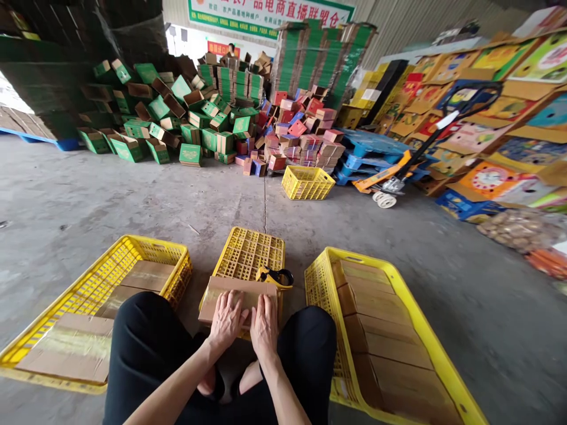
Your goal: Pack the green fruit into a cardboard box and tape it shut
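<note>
A small brown cardboard box (230, 290) lies on an upturned yellow crate (250, 254) between my knees. My left hand (227, 321) rests flat on the box's near side, fingers spread and stretched out. My right hand (264, 324) lies flat beside it on the box's right part, fingers together and extended. A yellow and black tape dispenser (274, 277) sits on the crate just beyond the box, right of centre.
A yellow crate (95, 283) with flat brown boxes stands at my left, another yellow crate (398, 319) with a row of boxes at my right. Farther off lie a small yellow basket (307, 182), heaps of green and red cartons, and a pallet jack (398, 174).
</note>
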{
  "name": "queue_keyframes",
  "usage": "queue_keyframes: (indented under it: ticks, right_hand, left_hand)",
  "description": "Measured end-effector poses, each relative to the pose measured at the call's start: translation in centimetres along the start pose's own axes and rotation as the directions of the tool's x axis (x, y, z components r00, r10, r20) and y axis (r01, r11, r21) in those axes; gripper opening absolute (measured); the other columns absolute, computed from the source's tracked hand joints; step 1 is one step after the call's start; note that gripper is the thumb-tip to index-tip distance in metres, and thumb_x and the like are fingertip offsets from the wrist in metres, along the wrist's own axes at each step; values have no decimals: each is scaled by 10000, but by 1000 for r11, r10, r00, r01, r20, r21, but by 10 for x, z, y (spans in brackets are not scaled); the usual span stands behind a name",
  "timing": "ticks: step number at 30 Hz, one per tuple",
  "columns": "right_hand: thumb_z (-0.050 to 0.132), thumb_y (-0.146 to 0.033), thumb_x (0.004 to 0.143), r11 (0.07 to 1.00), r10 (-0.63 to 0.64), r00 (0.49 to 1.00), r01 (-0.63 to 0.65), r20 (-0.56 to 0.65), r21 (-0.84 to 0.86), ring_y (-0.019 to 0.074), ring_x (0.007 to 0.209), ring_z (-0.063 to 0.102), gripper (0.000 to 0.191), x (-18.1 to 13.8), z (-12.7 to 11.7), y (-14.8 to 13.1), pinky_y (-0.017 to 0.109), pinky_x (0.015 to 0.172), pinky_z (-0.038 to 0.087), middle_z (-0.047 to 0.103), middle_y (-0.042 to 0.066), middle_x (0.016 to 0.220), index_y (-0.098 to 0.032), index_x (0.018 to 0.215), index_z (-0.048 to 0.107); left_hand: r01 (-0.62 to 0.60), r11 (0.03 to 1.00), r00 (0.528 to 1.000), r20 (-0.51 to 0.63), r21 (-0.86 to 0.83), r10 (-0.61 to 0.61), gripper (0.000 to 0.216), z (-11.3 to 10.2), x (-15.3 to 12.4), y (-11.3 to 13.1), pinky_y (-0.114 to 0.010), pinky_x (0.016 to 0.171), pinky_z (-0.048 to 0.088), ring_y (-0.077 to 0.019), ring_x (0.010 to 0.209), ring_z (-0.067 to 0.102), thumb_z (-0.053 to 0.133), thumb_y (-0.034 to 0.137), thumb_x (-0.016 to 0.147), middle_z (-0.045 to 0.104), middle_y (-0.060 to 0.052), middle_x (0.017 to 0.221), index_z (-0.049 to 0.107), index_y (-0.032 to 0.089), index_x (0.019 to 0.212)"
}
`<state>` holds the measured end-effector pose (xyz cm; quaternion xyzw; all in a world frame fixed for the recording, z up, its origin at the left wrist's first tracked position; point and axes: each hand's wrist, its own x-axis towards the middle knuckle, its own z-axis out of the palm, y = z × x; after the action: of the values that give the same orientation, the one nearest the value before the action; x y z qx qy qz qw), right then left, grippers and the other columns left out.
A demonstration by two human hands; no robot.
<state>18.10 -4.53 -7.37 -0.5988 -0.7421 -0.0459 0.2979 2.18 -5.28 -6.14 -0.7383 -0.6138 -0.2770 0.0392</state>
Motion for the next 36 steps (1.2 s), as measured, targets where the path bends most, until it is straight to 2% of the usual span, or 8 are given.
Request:
queue_keyframes:
  ticks: [3, 6, 10, 14, 17, 24, 28, 36]
  right_hand:
    - [319, -285, 1141, 998, -43, 999, 44, -16, 52, 350, 1358, 620, 503, 2, 1, -2, 524, 1138, 532, 675, 222, 1403, -129, 1523, 607]
    - [342, -311, 1144, 997, -51, 999, 52, -16, 55, 345, 1341, 629, 486, 3, -1, -1, 507, 1129, 543, 675, 208, 1394, -135, 1497, 627]
    - [340, -379, 1150, 999, -26, 1000, 26, 8, 42, 352, 1338, 628, 500, 4, -4, -3, 497, 1115, 555, 669, 203, 1390, -145, 1477, 636]
    - [334, -420, 1150, 999, -6, 1000, 5, 16, 44, 351, 1344, 624, 515, 4, -5, -6, 509, 1122, 547, 665, 203, 1396, -160, 1482, 630]
    - [322, -435, 1151, 999, -3, 1000, 2, 29, 45, 351, 1334, 625, 530, 4, -5, -6, 510, 1111, 551, 665, 206, 1392, -159, 1479, 633]
    - [314, -380, 1151, 999, 6, 1000, -6, 12, 34, 352, 1259, 644, 494, 9, -8, -19, 547, 1091, 526, 694, 191, 1334, -174, 1398, 690]
    - [336, -321, 1140, 999, -20, 1000, 20, 12, 48, 356, 1239, 643, 456, 16, -3, -39, 551, 1078, 518, 703, 191, 1303, -172, 1379, 694]
    - [359, -104, 1038, 986, -112, 990, 100, 89, 131, 303, 1091, 663, 469, 32, 6, -83, 463, 969, 588, 730, 148, 1206, -166, 1336, 715]
  left_hand:
    - [-16, 999, 1000, 0, -34, 16, 441, 2, 1, 3, -596, 1152, 460, -376, 1316, 569, 511, 333, 1064, 645, -186, 1396, 657, 203, 1459]
    - [-40, 998, 999, 16, -57, 41, 437, -2, 0, -3, -558, 1178, 447, -351, 1342, 569, 519, 338, 1071, 643, -155, 1430, 654, 246, 1476]
    - [-21, 997, 998, 49, -70, 25, 426, -18, -2, -28, -494, 1111, 510, -321, 1251, 622, 506, 390, 1090, 656, -123, 1412, 662, 281, 1471]
    - [17, 999, 1000, 27, -51, -16, 430, -32, -7, -62, -490, 1097, 528, -328, 1257, 614, 483, 402, 1104, 664, -133, 1384, 658, 239, 1461]
    - [8, 996, 1000, 3, -86, -8, 418, -35, -10, -75, -476, 1105, 535, -323, 1279, 600, 473, 380, 1110, 651, -133, 1397, 645, 213, 1452]
    - [46, 995, 999, -6, -94, -46, 397, -29, -10, -66, -498, 1067, 565, -336, 1246, 600, 453, 281, 1082, 671, -142, 1318, 693, 234, 1394]
    - [56, 997, 998, 6, -57, -56, 412, -26, -9, -63, -501, 1064, 565, -337, 1248, 594, 449, 243, 1059, 657, -138, 1342, 724, 280, 1364]
    - [44, 998, 999, -28, -46, -46, 389, -20, -9, -66, -498, 1052, 551, -344, 1235, 583, 464, 299, 1079, 649, -155, 1347, 738, 247, 1351]
